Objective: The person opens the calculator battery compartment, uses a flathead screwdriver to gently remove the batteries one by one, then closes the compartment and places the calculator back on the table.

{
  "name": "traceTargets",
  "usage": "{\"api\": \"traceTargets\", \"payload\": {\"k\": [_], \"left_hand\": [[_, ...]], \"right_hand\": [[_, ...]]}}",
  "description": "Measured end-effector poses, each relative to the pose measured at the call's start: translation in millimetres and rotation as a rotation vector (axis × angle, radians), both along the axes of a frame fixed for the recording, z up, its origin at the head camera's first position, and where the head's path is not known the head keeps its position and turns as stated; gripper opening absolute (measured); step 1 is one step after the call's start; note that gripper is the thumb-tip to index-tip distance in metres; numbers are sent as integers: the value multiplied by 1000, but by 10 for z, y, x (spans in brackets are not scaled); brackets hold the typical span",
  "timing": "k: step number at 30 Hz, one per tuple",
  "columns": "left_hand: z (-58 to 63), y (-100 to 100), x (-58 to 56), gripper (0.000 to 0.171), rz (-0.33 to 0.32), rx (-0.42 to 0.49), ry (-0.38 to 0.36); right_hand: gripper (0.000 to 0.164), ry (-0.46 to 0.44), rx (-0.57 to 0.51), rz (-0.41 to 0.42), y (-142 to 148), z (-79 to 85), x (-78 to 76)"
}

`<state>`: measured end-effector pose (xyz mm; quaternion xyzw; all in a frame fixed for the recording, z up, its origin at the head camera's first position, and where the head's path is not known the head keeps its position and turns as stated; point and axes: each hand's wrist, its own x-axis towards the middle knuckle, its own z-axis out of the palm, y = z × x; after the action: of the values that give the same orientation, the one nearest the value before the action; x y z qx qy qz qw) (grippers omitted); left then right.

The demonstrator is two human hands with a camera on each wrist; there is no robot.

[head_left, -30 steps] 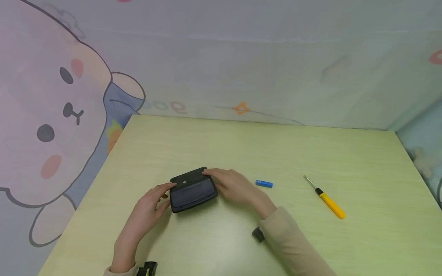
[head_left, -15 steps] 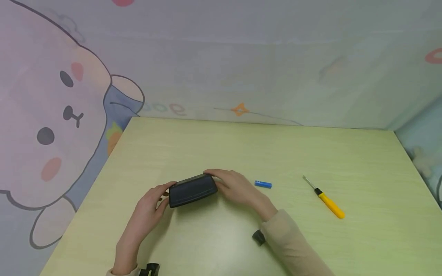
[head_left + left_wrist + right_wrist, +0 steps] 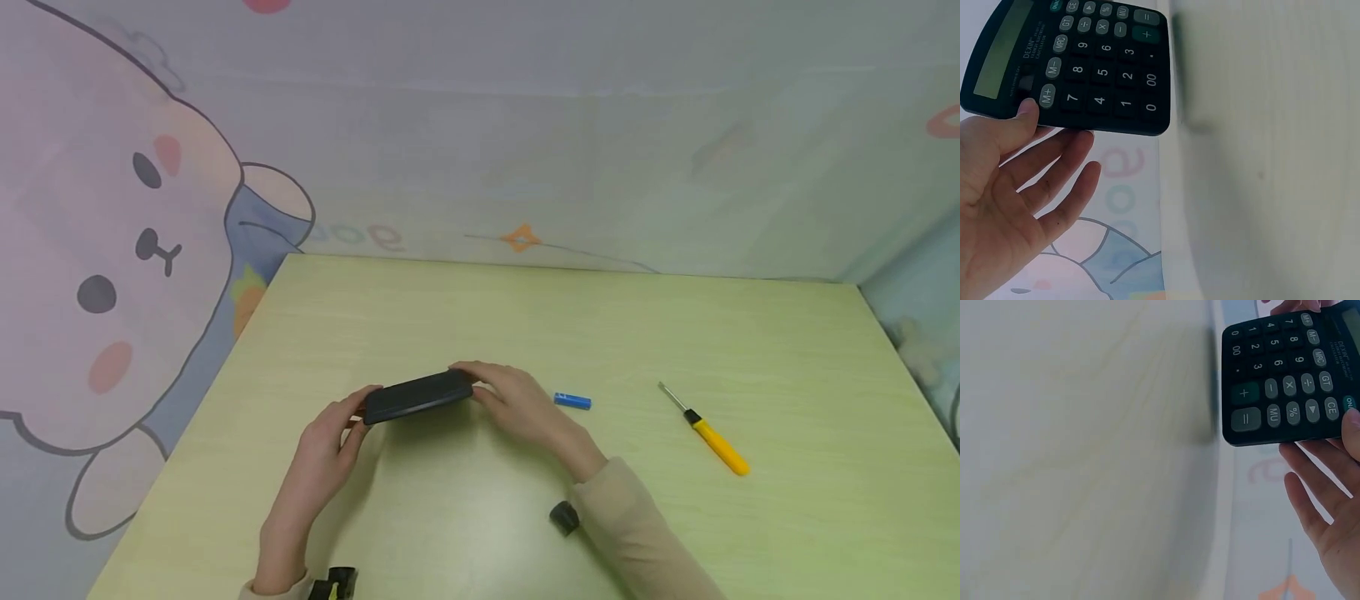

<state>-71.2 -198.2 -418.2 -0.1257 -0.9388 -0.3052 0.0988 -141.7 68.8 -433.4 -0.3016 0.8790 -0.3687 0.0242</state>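
A black calculator [image 3: 418, 396] is held up over the table between both hands, seen almost edge-on in the head view. Its keys and display face the wrist cameras, as the left wrist view of the calculator [image 3: 1100, 78] shows. My left hand [image 3: 326, 446] pinches one side edge, thumb on the key face beside the M+ key and fingers behind. On the opposite edge my right hand [image 3: 525, 404] pinches it the same way, its thumb [image 3: 1352, 432] by the ON key. A blue battery [image 3: 572, 401] lies on the table just right of the right hand.
Farther right lies a screwdriver [image 3: 705, 429] with a yellow handle, its tip pointing away to the back left. Behind the pale wooden table [image 3: 600, 325] hangs a printed cloth [image 3: 480, 133] with a cartoon animal. Black wrist gear [image 3: 564, 517] shows beside the right sleeve.
Both hands have tilted the calculator, so its back with the inset panel has turned out of sight and only a narrow edge-on side shows. Battery and screwdriver stay put.
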Motion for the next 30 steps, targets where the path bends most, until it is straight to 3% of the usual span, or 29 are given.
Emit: {"api": "traceTargets", "payload": {"k": [3,10,20,30], "left_hand": [[2,24,-8,44,4,21,16],[13,60,-42,39,22,61,-45],[-18,66,-107,35,55,142,-100],[-29,134,-187,30,198,315,-244]], "right_hand": [[38,-24,-29,5,5,14,1],[36,-105,-85,-5,11,24,-9],[34,-145,-197,-51,-21,-33,-42],[30,-154,-303,-116,-83,-29,-22]]}}
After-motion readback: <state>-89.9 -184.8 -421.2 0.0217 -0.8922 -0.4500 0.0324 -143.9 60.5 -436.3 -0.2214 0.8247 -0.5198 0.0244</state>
